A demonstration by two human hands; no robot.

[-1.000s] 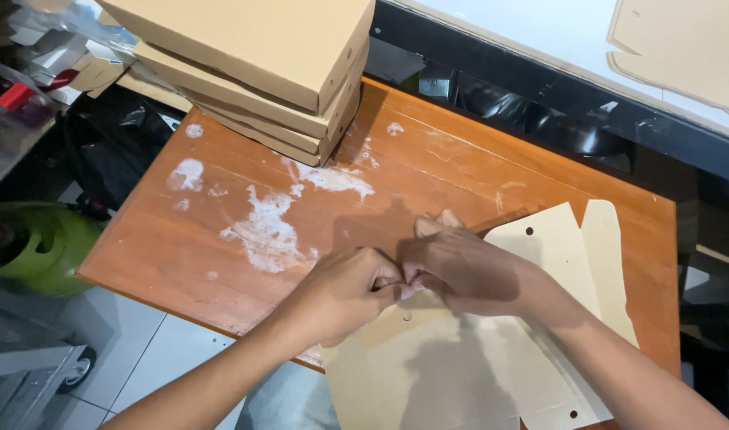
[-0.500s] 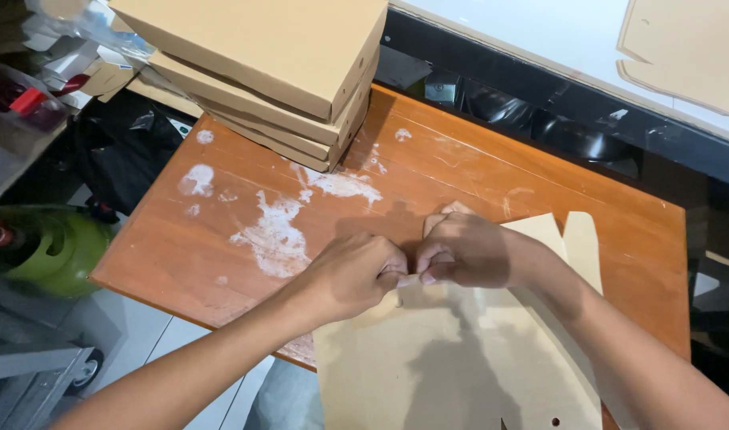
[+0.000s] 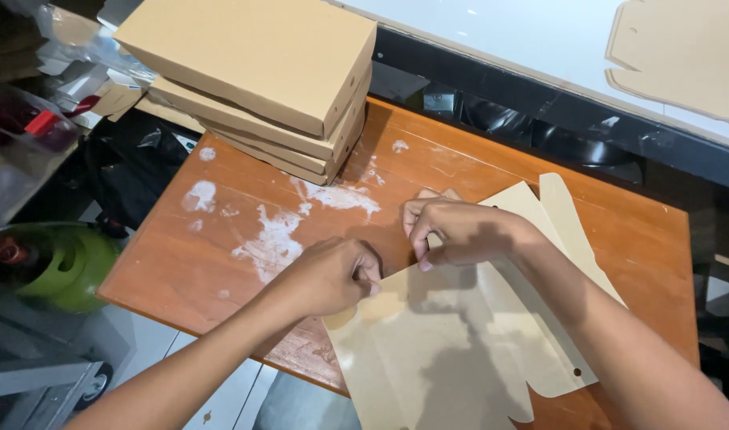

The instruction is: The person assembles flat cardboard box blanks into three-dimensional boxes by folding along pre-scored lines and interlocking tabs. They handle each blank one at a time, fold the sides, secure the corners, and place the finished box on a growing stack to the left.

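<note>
Head camera, looking down at a small wooden table [image 3: 221, 239] that is filling the middle of the frame, its orange-brown top smeared with white patches.

A flat piece of tan cardboard [image 3: 460, 350], cut with flaps and small round holes, is lying on the table at lower centre and lower right, with its near edge hanging over the table's front edge.

The left hand [image 3: 329, 275] is reaching in from the lower left. Its fingers are curled tight, pinching the cardboard's upper left edge just left of centre. The right hand [image 3: 456, 231] is coming in from the lower right, its arm crossing over the cardboard. Its fingers are bent down and gripping a folded flap of the same cardboard, close beside the left hand.

A stack of closed brown cardboard boxes [image 3: 261, 87] is sitting on the table's far left corner, in the upper left of the frame. A green round container [image 3: 62, 267] is standing on the floor at the left edge. Another flat cardboard cutout [image 3: 683, 56] is lying on a white surface [image 3: 500, 32] in the upper right.
</note>
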